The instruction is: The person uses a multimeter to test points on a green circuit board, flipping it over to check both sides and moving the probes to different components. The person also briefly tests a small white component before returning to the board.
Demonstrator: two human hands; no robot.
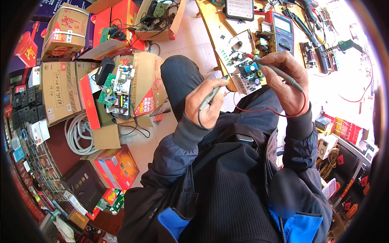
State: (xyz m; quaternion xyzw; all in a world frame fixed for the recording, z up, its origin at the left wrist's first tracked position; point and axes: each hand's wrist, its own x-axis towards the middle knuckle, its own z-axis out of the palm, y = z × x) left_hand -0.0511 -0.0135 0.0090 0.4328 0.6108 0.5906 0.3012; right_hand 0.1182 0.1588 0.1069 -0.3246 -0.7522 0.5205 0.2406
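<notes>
My left hand (204,103) is closed round a grey multimeter probe (211,96), its tip pointing at the near left side of a circuit board (243,83). My right hand (291,77) grips a second grey probe (280,73), red near the tip, with a red lead (265,109) looping down from it. That tip is over the far part of the board; whether either tip touches a contact is too small to tell. The board carries capacitors, coils and a metal heat sink, and sits at the table edge above my knees. A blue-grey multimeter (282,30) lies just beyond it.
A wooden table (210,25) holds a phone-like device (239,9), more boards and a black-handled tool (300,25). On my left, an open carton (148,87) bears circuit boards (122,83) and cables. Stacked boxes (65,34) and a coiled white cable (77,133) stand farther left.
</notes>
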